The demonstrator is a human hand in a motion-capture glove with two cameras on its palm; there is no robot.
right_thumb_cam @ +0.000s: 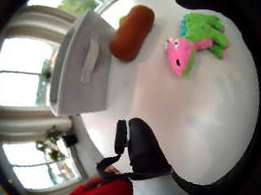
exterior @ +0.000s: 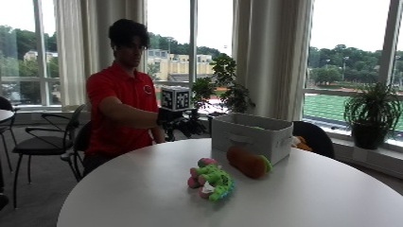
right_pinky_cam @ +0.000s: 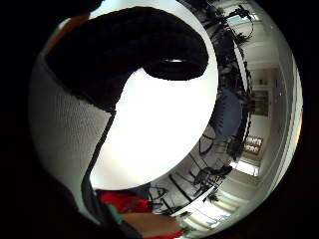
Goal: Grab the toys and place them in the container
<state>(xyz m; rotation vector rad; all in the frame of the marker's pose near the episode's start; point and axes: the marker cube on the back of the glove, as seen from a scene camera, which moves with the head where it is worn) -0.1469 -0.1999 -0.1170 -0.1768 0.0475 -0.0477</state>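
Note:
A green and pink plush toy (exterior: 211,180) (right_thumb_cam: 193,43) lies on the round white table (exterior: 132,189). A brown sausage-shaped plush (exterior: 248,162) (right_thumb_cam: 132,32) leans against the front of the white fabric container (exterior: 252,134) (right_thumb_cam: 82,66). My gloved right hand (exterior: 166,117) hovers above the table's far edge, left of the container and apart from both toys. It holds nothing. One black finger (right_pinky_cam: 124,50) arcs loosely over the white tabletop (right_pinky_cam: 159,129), and the thumb (right_thumb_cam: 144,150) shows in the thumb side palm view.
An orange-brown toy (exterior: 301,142) peeks out behind the container, near a dark chair (exterior: 315,137). Potted plants (exterior: 372,116) stand on the window sill. Black chairs (exterior: 44,142) stand at the left.

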